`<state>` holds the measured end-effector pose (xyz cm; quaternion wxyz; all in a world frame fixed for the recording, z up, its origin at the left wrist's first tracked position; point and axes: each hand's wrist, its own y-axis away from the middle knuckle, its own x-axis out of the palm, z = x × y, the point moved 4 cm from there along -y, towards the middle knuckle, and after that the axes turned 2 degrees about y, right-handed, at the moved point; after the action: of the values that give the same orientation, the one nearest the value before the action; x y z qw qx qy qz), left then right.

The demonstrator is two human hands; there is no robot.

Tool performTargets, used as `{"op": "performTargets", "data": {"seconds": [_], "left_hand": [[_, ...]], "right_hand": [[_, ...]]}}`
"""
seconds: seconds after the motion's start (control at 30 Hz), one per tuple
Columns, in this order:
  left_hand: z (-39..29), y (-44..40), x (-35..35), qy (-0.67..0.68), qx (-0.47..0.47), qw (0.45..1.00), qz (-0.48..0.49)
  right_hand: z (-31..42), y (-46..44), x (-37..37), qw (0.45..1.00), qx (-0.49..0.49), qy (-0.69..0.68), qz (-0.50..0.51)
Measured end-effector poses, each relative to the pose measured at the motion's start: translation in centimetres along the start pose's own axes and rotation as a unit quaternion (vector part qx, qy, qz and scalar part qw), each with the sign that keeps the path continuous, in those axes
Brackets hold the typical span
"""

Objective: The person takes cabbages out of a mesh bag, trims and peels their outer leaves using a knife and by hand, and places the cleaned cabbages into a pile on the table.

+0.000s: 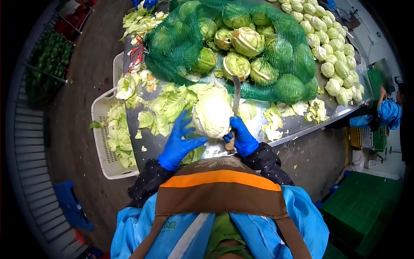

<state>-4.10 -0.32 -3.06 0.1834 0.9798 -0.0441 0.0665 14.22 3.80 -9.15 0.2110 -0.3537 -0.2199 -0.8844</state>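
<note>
A trimmed pale cabbage sits at the front of the metal table. Close against its left side is my left hand in a blue glove, fingers spread; whether they touch the cabbage I cannot tell. My right hand, also gloved in blue, is closed round the wooden handle of a knife. The blade points away from me, just right of the cabbage. Loose outer leaves lie left of the cabbage, and more leaf scraps lie to the right. Behind it, a green mesh bag lies open with untrimmed cabbages inside.
A white crate with cut leaves stands below the table's left edge. Many trimmed cabbages are heaped at the far right. Another person in blue is at right, beyond the table. Green crates stand on the floor at lower right.
</note>
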Motion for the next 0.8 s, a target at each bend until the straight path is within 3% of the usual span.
{"op": "performTargets", "data": {"seconds": [0.1, 0.17, 0.2, 0.33, 0.47, 0.5, 0.57, 0.67, 0.8], "left_hand": [[-1.9, -0.2, 0.5, -0.110, 0.148, 0.982, -0.041], [-2.8, -0.8, 1.6, -0.133, 0.225, 0.965, -0.035], [-2.6, -1.2, 1.9, -0.083, 0.217, 0.971, -0.048], [-3.6, -0.9, 2.2, -0.198, 0.330, 0.919, -0.090], [-4.5, -0.8, 0.5, -0.088, 0.214, 0.972, -0.034], [-5.1, -0.8, 0.1, -0.132, 0.259, 0.956, -0.026], [-6.8, -0.7, -0.3, -0.219, 0.344, 0.913, -0.010], [-8.9, -1.4, -0.3, -0.268, 0.335, 0.901, 0.067], [-9.0, -2.6, -0.8, -0.233, 0.291, 0.916, 0.149]], "right_hand": [[1.2, 0.6, 1.9, 0.989, 0.002, 0.112, -0.098], [2.2, 1.1, 3.3, 0.992, -0.021, 0.098, -0.072], [2.6, 1.1, 3.8, 0.994, -0.034, 0.092, -0.058], [0.9, 1.0, 1.8, 0.999, 0.042, 0.026, 0.001], [0.9, 1.1, 3.0, 0.990, 0.073, -0.124, -0.012], [0.8, 1.2, 3.3, 0.984, 0.076, -0.158, -0.021], [1.1, 1.2, 4.3, 0.959, 0.079, -0.239, 0.133], [1.1, 1.7, 4.2, 0.987, 0.129, -0.088, -0.046], [-0.3, 1.2, 3.0, 0.954, 0.118, -0.247, 0.121]]}}
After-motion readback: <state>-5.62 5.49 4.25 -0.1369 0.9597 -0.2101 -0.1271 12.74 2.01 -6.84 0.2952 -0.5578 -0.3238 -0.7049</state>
